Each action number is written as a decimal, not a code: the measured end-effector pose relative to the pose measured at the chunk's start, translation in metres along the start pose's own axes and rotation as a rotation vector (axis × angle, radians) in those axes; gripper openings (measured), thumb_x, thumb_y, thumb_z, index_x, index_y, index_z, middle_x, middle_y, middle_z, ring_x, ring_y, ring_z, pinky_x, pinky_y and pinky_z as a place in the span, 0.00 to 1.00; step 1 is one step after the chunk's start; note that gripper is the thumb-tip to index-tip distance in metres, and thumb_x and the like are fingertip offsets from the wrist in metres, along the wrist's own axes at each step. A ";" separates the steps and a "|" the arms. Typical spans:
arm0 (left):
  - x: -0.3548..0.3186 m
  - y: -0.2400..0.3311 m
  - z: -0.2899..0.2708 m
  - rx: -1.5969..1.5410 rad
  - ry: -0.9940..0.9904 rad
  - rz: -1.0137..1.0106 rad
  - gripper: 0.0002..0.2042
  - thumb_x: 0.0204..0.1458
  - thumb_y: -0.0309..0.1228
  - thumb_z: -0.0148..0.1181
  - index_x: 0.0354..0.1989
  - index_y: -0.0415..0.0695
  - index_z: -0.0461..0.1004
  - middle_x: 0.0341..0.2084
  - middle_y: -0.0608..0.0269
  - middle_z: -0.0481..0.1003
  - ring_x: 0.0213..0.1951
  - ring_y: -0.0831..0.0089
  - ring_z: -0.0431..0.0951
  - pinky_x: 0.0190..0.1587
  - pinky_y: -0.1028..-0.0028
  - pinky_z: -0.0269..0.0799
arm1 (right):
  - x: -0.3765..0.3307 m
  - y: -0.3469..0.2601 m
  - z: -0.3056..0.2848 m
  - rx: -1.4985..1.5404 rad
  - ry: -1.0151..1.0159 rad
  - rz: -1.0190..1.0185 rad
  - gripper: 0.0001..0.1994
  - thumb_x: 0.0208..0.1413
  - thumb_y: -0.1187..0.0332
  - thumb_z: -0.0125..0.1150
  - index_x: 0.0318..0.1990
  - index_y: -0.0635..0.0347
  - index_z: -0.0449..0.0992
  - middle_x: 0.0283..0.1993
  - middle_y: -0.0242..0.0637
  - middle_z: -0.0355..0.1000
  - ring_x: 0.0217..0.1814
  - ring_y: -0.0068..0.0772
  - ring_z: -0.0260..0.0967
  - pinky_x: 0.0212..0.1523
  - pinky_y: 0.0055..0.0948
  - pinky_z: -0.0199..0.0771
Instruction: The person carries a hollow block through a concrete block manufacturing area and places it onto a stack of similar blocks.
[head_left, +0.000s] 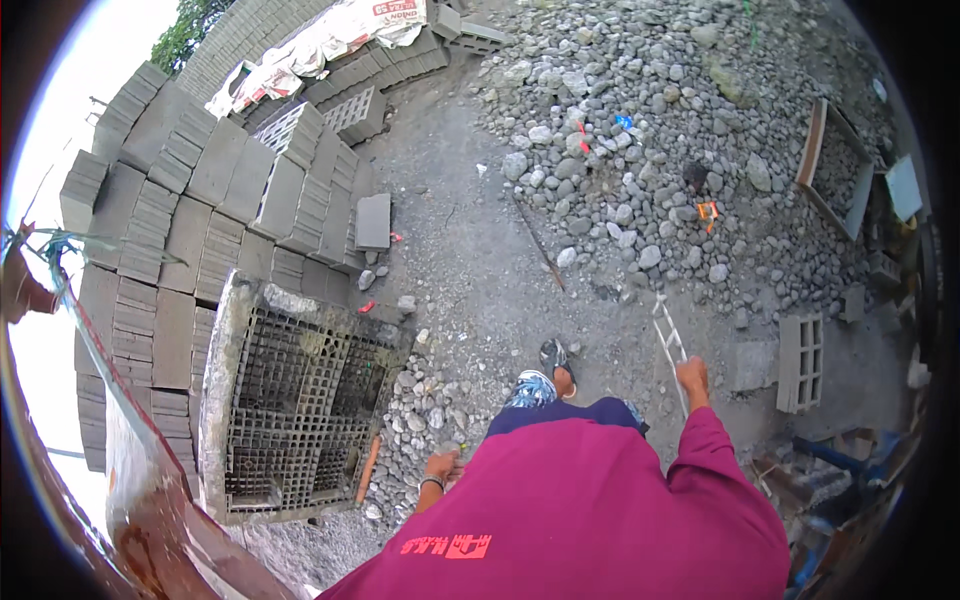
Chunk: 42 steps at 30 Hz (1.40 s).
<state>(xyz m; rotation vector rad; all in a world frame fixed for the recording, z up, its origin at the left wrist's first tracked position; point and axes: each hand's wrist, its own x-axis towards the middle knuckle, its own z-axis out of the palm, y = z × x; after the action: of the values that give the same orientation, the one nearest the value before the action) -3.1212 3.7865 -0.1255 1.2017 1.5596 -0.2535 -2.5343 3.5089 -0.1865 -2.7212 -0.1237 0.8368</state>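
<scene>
My right hand (692,376) is closed around a pale, narrow, ladder-shaped frame (668,335) with openings along its length. The frame hangs beside my right leg, over the grey ground. My left hand (443,467), with a dark band at the wrist, is low at my left side with its fingers loosely out and nothing in them. Small grey stones (415,420) lie beyond it. Left of that hand, an orange-brown bar (369,470) leans along the edge of a large crate-like grid (300,400) with a rough, pale rim.
Stacked concrete hollow blocks (185,230) rise on the left; a single block (373,221) stands beside them. A wide stone heap (620,150) covers the far right. A thin rod (540,245) lies on the gravel path ahead. Another hollow block (800,363) stands at right, near blue metal parts (840,455).
</scene>
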 end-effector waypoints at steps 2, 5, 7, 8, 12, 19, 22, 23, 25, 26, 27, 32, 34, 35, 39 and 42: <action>0.049 0.094 -0.025 -0.218 0.094 -0.072 0.17 0.61 0.41 0.56 0.46 0.38 0.74 0.30 0.55 0.81 0.24 0.68 0.81 0.20 0.70 0.73 | 0.006 -0.002 0.027 -0.052 -0.013 0.192 0.23 0.49 0.60 0.61 0.48 0.70 0.76 0.53 0.64 0.72 0.60 0.62 0.69 0.58 0.50 0.70; 0.099 0.197 -0.114 -0.273 0.238 0.048 0.19 0.61 0.41 0.57 0.50 0.37 0.74 0.32 0.58 0.81 0.28 0.72 0.82 0.24 0.74 0.75 | -0.023 -0.062 0.074 -0.030 -0.232 0.192 0.22 0.48 0.64 0.57 0.44 0.75 0.78 0.51 0.65 0.73 0.58 0.61 0.71 0.57 0.48 0.71; 0.154 0.297 -0.115 -0.320 0.155 0.237 0.19 0.61 0.41 0.57 0.49 0.37 0.74 0.33 0.58 0.81 0.29 0.74 0.81 0.26 0.76 0.75 | 0.010 -0.006 0.099 -0.174 -0.179 0.076 0.22 0.46 0.64 0.59 0.43 0.78 0.77 0.47 0.69 0.73 0.55 0.65 0.72 0.53 0.50 0.73; 0.169 0.355 -0.109 -0.255 0.140 0.299 0.19 0.61 0.41 0.57 0.50 0.37 0.75 0.33 0.60 0.81 0.31 0.75 0.81 0.27 0.77 0.74 | 0.015 0.007 0.104 -0.198 -0.205 0.082 0.22 0.46 0.63 0.59 0.43 0.78 0.77 0.47 0.69 0.73 0.55 0.65 0.72 0.53 0.50 0.73; 0.222 0.439 -0.168 -0.266 0.250 0.287 0.20 0.61 0.43 0.56 0.51 0.38 0.74 0.33 0.60 0.81 0.29 0.76 0.80 0.27 0.76 0.73 | 0.027 -0.123 0.135 -0.209 -0.428 0.022 0.23 0.46 0.63 0.60 0.43 0.78 0.77 0.47 0.69 0.73 0.54 0.65 0.72 0.54 0.51 0.72; 0.349 0.443 -0.170 -0.356 0.050 -0.162 0.17 0.58 0.40 0.59 0.45 0.37 0.76 0.26 0.60 0.79 0.23 0.72 0.79 0.18 0.72 0.67 | 0.211 -0.422 0.098 -0.170 -0.332 -0.166 0.23 0.46 0.62 0.60 0.42 0.78 0.76 0.47 0.69 0.73 0.54 0.65 0.72 0.54 0.51 0.72; 0.385 0.476 -0.184 -0.503 0.015 -0.149 0.17 0.59 0.42 0.59 0.45 0.38 0.74 0.26 0.59 0.79 0.23 0.70 0.79 0.17 0.72 0.67 | 0.361 -0.560 0.054 -0.280 -0.133 -0.244 0.21 0.48 0.60 0.59 0.39 0.74 0.76 0.45 0.67 0.74 0.52 0.67 0.72 0.53 0.52 0.72; 0.389 0.477 -0.194 -0.580 0.107 -0.128 0.17 0.59 0.42 0.59 0.45 0.39 0.74 0.26 0.59 0.79 0.23 0.69 0.79 0.17 0.72 0.67 | 0.393 -0.621 0.043 -0.221 -0.067 -0.280 0.22 0.49 0.58 0.59 0.40 0.74 0.77 0.44 0.66 0.74 0.51 0.67 0.72 0.53 0.52 0.72; 0.400 0.493 -0.228 -0.641 0.225 -0.219 0.16 0.59 0.42 0.58 0.46 0.42 0.74 0.30 0.58 0.80 0.26 0.66 0.81 0.21 0.69 0.71 | 0.432 -0.744 0.016 -0.068 0.007 -0.441 0.21 0.50 0.57 0.60 0.35 0.74 0.77 0.39 0.66 0.75 0.47 0.67 0.73 0.47 0.52 0.72; 0.422 0.520 -0.234 -0.674 0.233 -0.233 0.16 0.59 0.42 0.58 0.47 0.43 0.74 0.32 0.57 0.80 0.27 0.65 0.82 0.23 0.68 0.74 | 0.469 -0.785 -0.012 -0.065 0.083 -0.467 0.21 0.50 0.57 0.60 0.34 0.74 0.77 0.37 0.66 0.75 0.46 0.66 0.74 0.46 0.52 0.71; 0.441 0.546 -0.240 -0.722 0.217 -0.231 0.15 0.59 0.42 0.57 0.46 0.43 0.73 0.32 0.56 0.80 0.27 0.64 0.82 0.22 0.68 0.73 | 0.501 -0.826 -0.034 -0.060 0.151 -0.499 0.21 0.50 0.58 0.61 0.33 0.74 0.77 0.36 0.66 0.75 0.45 0.65 0.75 0.45 0.52 0.71; 0.545 0.588 -0.302 -0.785 0.284 -0.247 0.16 0.59 0.42 0.57 0.45 0.42 0.73 0.31 0.56 0.80 0.26 0.65 0.82 0.21 0.67 0.73 | 0.556 -1.043 -0.019 0.041 0.243 -0.501 0.20 0.51 0.58 0.63 0.33 0.73 0.78 0.32 0.60 0.76 0.38 0.58 0.77 0.40 0.51 0.71; 0.601 0.622 -0.323 -0.834 0.240 -0.306 0.16 0.60 0.42 0.55 0.47 0.41 0.73 0.29 0.58 0.80 0.25 0.69 0.81 0.20 0.68 0.71 | 0.592 -1.088 0.000 0.059 0.298 -0.509 0.19 0.52 0.57 0.63 0.32 0.72 0.79 0.28 0.54 0.76 0.33 0.48 0.76 0.36 0.47 0.70; 0.601 0.621 -0.345 -0.781 0.306 -0.383 0.16 0.60 0.42 0.55 0.44 0.41 0.73 0.27 0.59 0.79 0.22 0.70 0.79 0.18 0.68 0.70 | 0.569 -1.117 0.043 0.066 0.180 -0.552 0.19 0.52 0.58 0.64 0.29 0.71 0.78 0.26 0.51 0.76 0.30 0.42 0.75 0.33 0.47 0.69; 0.755 0.775 -0.389 -0.905 0.169 -0.169 0.14 0.59 0.39 0.55 0.36 0.40 0.76 0.21 0.62 0.76 0.18 0.72 0.76 0.17 0.67 0.67 | 0.681 -1.105 0.015 -0.145 0.413 -0.561 0.16 0.52 0.61 0.62 0.22 0.68 0.76 0.20 0.42 0.74 0.23 0.36 0.70 0.25 0.42 0.66; 0.753 0.780 -0.511 -0.858 0.561 -0.072 0.15 0.58 0.39 0.57 0.32 0.37 0.77 0.19 0.63 0.76 0.19 0.75 0.75 0.20 0.70 0.68 | 0.563 -1.166 0.149 -0.212 -0.112 -0.414 0.14 0.51 0.63 0.61 0.22 0.66 0.77 0.21 0.44 0.75 0.22 0.37 0.71 0.25 0.42 0.66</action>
<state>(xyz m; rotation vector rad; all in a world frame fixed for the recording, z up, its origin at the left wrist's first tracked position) -2.7379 4.9171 -0.2321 0.5390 1.8858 0.7091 -2.1481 4.7522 -0.2569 -2.6862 -0.8103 0.8887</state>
